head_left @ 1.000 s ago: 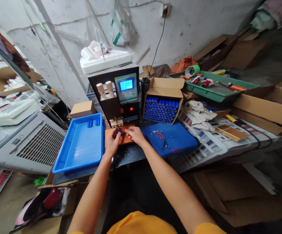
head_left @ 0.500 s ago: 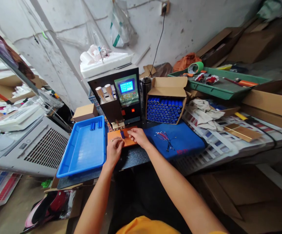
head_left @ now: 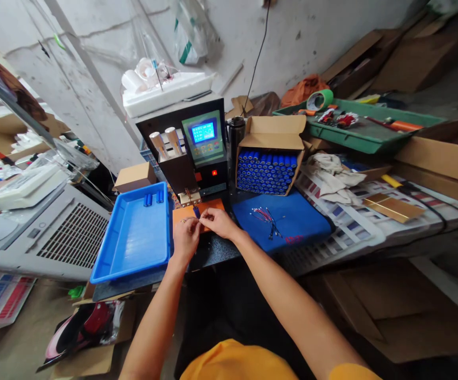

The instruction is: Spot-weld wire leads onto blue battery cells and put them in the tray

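Note:
A blue cylindrical battery cell is on the orange board, just below the metal electrode tips of a black spot welder with a lit blue screen. My left hand is closed in a pinch at the board's front edge. Close against it, my right hand also pinches, its fingertips just in front of the cell. Whatever lies between the fingers is too small to make out. To the right, several thin red and black wires lie on a blue mat.
A blue tray on the left holds several blue cells. Behind the mat stands an open cardboard box packed with more cells. A dark flask is between box and welder. Further right is a green tray with tape.
My right hand has moved left and slightly down, so its fingertips now meet those of my left hand in front of the cell. The camera view has shifted slightly.

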`<state>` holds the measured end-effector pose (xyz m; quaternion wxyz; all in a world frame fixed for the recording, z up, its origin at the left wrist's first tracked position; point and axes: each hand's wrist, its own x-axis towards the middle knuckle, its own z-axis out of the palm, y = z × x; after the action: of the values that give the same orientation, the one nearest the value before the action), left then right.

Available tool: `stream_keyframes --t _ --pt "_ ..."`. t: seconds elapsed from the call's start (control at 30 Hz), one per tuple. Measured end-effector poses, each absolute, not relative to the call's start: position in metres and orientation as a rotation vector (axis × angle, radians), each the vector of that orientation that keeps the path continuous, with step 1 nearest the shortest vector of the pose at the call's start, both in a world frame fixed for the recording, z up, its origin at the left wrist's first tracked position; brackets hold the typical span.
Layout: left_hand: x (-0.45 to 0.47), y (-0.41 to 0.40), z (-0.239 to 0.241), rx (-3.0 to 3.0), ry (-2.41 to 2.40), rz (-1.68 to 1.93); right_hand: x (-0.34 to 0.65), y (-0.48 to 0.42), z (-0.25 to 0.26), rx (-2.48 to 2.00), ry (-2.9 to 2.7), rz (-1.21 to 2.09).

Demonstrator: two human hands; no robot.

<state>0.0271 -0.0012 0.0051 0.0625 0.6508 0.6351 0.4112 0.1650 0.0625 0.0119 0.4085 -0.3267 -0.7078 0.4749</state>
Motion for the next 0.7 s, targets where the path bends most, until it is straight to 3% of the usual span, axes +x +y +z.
stream_keyframes --t 0.33,0.7 --pt "0.027 -0.014 0.004 1.944 1.818 1.473 0.168 0.064 0.020 -0.865 -1.614 1.330" --pt "0.023 0.010 -0.003 1.978 1.709 1.292 0.173 0.064 0.031 -0.894 -1.216 1.577"
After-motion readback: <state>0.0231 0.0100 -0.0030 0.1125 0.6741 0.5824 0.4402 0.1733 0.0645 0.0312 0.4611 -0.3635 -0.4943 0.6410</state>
